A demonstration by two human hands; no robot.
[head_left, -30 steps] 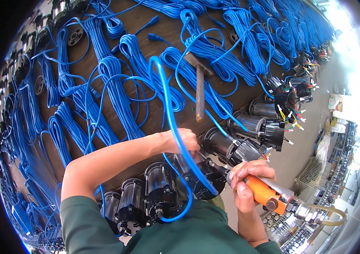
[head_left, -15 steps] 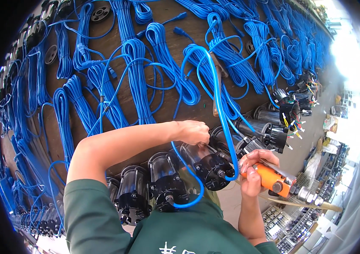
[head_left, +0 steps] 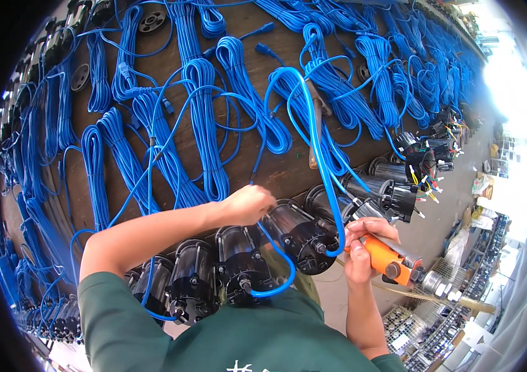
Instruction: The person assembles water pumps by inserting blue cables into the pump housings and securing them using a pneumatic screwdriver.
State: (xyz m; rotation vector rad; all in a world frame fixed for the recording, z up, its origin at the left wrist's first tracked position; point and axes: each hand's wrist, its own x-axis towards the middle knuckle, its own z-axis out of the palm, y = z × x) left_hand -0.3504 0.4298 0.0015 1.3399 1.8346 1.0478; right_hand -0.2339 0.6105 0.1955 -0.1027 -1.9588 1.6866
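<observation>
Blue cable [head_left: 319,142] loops up over the bench and comes down to the black motor [head_left: 303,239] at the table edge — my left hand [head_left: 248,204] is closed on top of that motor, while my right hand [head_left: 362,248] grips an orange power tool [head_left: 387,260] just beside its front end.

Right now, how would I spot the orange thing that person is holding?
Find the long brown workbench covered in blue cable bundles. At its near edge, beside the row of black motors, the right hand grips the orange power tool, the only orange object there.
</observation>
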